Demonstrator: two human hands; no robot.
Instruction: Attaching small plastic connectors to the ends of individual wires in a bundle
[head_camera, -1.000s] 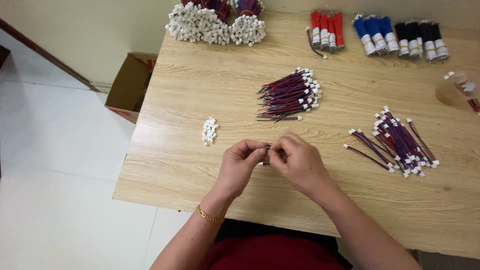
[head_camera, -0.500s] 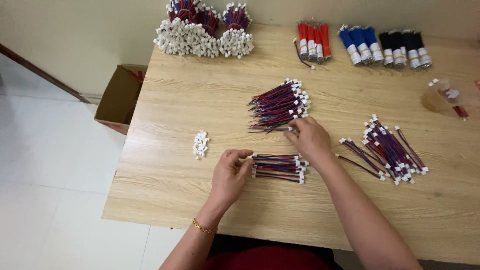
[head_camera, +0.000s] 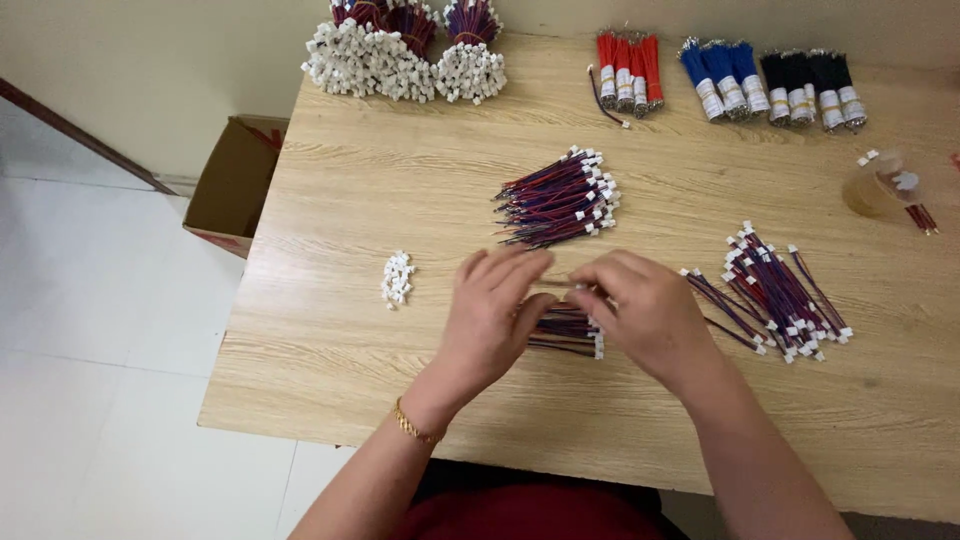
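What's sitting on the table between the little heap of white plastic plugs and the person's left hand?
Nothing: in the head view, only bare wooden table separates the white plugs from the left hand.

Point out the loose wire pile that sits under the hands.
The small wire pile between the left hand and right hand; the other two lie untouched.
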